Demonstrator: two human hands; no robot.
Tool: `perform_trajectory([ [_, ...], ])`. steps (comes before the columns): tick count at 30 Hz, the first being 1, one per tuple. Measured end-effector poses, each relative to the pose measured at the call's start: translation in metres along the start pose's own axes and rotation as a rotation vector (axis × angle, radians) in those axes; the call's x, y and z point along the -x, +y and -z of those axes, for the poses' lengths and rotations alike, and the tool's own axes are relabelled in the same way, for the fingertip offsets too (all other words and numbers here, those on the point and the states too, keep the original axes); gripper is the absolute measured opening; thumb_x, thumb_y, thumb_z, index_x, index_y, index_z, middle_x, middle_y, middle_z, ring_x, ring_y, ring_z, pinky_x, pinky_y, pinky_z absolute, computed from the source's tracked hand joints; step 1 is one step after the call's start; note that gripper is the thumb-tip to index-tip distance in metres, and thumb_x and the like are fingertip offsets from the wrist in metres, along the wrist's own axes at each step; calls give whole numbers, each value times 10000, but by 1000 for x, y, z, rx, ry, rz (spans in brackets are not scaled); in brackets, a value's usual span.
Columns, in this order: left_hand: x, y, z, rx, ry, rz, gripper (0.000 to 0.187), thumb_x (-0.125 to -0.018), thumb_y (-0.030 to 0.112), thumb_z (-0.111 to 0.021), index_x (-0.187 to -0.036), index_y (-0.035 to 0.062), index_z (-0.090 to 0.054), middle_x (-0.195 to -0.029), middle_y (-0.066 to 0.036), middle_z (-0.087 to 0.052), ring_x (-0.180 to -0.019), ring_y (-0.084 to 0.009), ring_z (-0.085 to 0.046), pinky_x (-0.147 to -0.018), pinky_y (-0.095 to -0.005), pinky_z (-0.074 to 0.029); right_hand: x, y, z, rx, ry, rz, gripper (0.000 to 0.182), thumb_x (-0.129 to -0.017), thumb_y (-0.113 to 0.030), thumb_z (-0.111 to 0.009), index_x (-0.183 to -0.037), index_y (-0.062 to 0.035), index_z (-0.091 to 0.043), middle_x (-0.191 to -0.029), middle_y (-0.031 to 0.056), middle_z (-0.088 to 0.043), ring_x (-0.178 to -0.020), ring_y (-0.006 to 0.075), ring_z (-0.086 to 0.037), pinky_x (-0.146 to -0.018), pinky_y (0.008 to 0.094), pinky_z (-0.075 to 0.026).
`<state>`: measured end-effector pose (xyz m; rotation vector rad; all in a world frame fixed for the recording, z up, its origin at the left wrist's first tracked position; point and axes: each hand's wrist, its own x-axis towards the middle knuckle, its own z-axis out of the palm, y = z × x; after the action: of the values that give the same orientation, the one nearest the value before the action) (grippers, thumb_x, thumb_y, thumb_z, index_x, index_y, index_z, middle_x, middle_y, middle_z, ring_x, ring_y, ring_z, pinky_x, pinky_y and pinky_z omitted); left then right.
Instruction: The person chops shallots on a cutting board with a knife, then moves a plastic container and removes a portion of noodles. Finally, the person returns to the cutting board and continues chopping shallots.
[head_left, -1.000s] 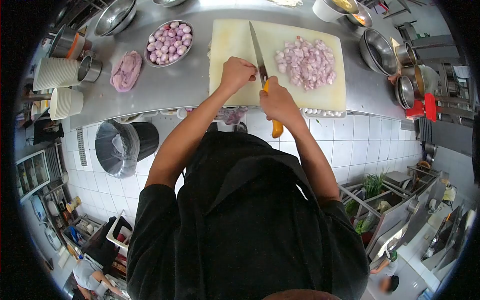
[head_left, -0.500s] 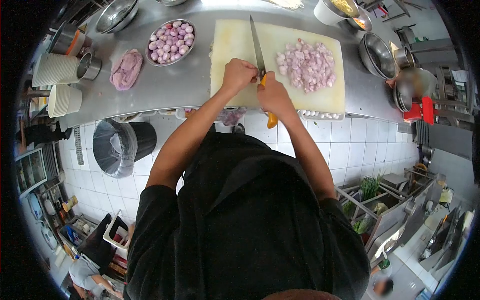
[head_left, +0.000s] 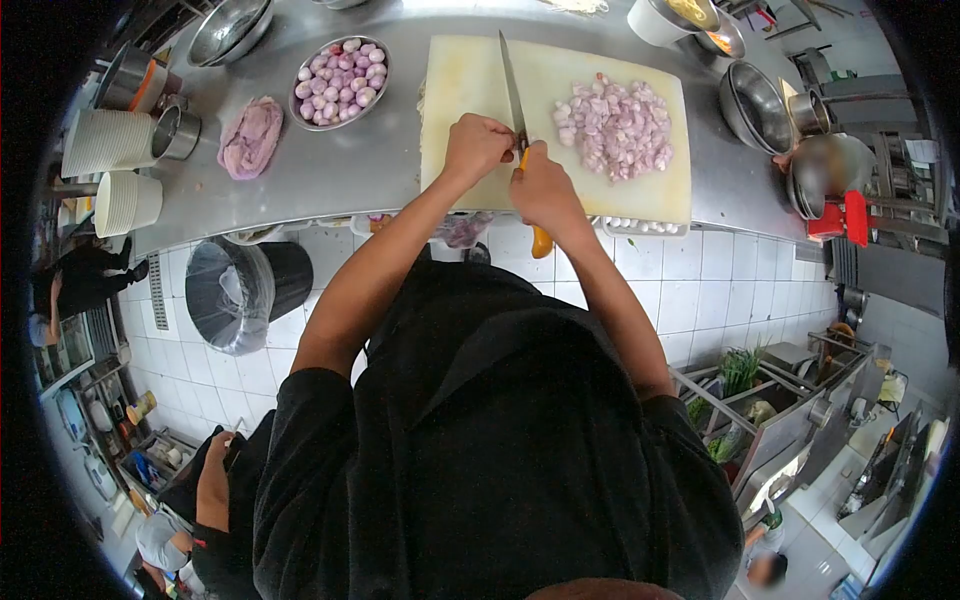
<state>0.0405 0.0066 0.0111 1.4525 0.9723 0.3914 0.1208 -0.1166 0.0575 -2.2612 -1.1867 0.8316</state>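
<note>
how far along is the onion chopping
Partway, it seems. Done: the pile of chopped onions on the cutting board. In hand: the right hand grips the knife, the left hand close beside the blade; I can't tell whether it holds a piece. Left: probably the whole onions filling the metal bowl.

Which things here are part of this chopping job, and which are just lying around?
In the job, it seems:
- knife, in the right hand
- left hand, beside the blade
- cutting board
- chopped onion pieces
- bowl of small whole onions

Probably just lying about:
- stacked white tubs
- crumpled pink bundle
- bin
</note>
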Motion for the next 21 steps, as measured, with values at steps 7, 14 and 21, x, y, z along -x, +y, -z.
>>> perform_trajectory([
  [7, 7, 10, -6, -168, 18, -2, 160, -817, 70, -690, -905, -44, -762, -739, -117, -729, -621, -152, -690, -595, -284, -558, -12, 18, 15, -118, 20, -43, 308, -918, -177, -551, -1113, 37, -449, -892, 350, -652, -873, 519, -646, -788, 563, -511],
  [14, 28, 5, 11, -184, 177, -326, 205, -820, 151, -730, -998, 54, -765, -905, -150, -727, -787, -268, -707, -745, -363, -560, -2, 12, 30, -119, 151, 24, 272, -944, -182, -560, -1101, 20, -467, -874, 348, -643, -857, 534, -622, -729, 583, -474],
  [21, 3, 9, 150, -763, 700, -686, 297, -779, 129, -720, -1074, 112, -751, -1047, -125, -701, -904, -299, -681, -840, -419, -546, 13, 12, 0, -188, 2, -25, 292, -957, -204, -562, -1134, -5, -442, -854, 334, -651, -829, 528, -632, -724, 578, -479],
])
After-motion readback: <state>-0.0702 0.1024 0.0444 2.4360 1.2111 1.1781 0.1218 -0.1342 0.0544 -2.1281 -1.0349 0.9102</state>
